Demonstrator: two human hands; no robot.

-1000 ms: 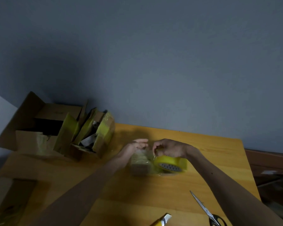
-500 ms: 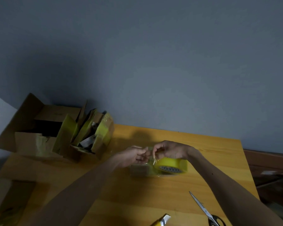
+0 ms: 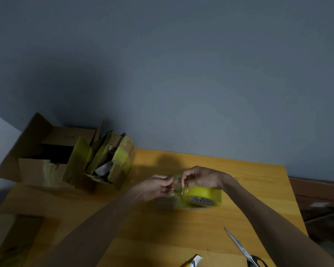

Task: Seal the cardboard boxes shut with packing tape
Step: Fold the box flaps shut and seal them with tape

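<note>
Step in hand, by look: freeing tape. Left hand (image 3: pixel 158 186) pinching loose tape end (image 3: pixel 178 187); right hand (image 3: pixel 201 179) curled round yellow tape roll (image 3: pixel 202 195), centre of table (image 3: pixel 181 237), just beside small box (image 3: pixel 165 204). Next, likely: drawing strip across box, pressing flat, cutting with scissors (image 3: pixel 241 249) near right.

Dim room: wooden table (image 3: pixel 258 182) against a blue-grey wall (image 3: pixel 181 74).
</note>
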